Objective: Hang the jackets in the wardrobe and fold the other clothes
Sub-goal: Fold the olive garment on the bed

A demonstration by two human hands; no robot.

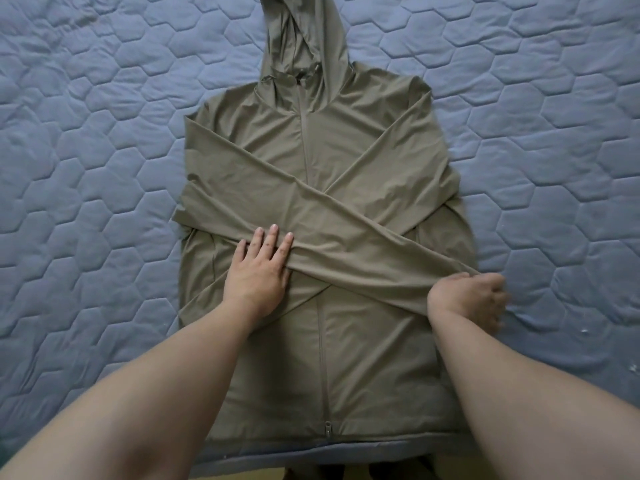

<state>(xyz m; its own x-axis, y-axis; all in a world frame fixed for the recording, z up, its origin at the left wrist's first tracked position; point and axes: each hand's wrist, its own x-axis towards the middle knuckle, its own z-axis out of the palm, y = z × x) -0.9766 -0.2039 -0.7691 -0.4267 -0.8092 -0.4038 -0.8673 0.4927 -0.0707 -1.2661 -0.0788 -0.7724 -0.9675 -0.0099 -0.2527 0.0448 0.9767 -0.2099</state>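
An olive hooded jacket (363,358) lies flat and face up in the centre of the frame, zipped closed, its hood (304,39) stretching to the top edge and its hem near the bottom edge. Both sleeves are folded inward and cross over the chest. The top sleeve (381,237) runs from the upper left shoulder down to the jacket's right edge. There the person's right hand (471,299), slightly blurred, grips the cuff end with curled fingers, at centre right of the frame. The left hand (258,271) lies palm down, left of the zip (322,358), fingers straight and spread, their tips pressing on the crossed sleeve fabric. Both bare forearms reach in from the bottom corners. A blue quilted bedspread (104,133) with a hexagon stitch pattern lies under the jacket and fills the rest of the frame
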